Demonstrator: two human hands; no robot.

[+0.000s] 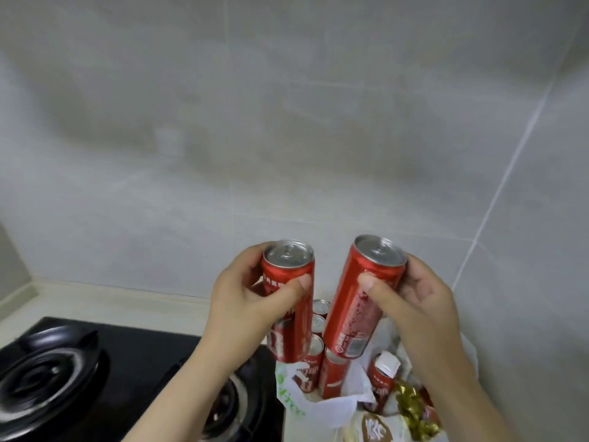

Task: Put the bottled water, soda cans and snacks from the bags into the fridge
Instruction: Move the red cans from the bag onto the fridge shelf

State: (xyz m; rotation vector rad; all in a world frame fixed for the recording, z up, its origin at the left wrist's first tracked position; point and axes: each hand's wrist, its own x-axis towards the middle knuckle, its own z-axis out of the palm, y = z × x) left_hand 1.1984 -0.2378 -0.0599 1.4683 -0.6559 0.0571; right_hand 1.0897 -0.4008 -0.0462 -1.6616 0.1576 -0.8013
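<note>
Two red soda cans sit at lower centre of the frame: the left can (pixel 294 330) is gripped by the left hand (pixel 242 301), the right can (pixel 357 320) (tilted) by the right hand (pixel 417 301). Beneath them more cans (pixel 334 374) stand in a white bag (pixel 331 409). A black stove (pixel 127 362) fills the lower left.

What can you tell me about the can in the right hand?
The right-hand can is a tall, slim red soda can with a silver metal top and a pale label panel near its base. It tilts, top leaning right. The right hand grips its upper part, thumb across the front. It is held above the white bag.
</note>
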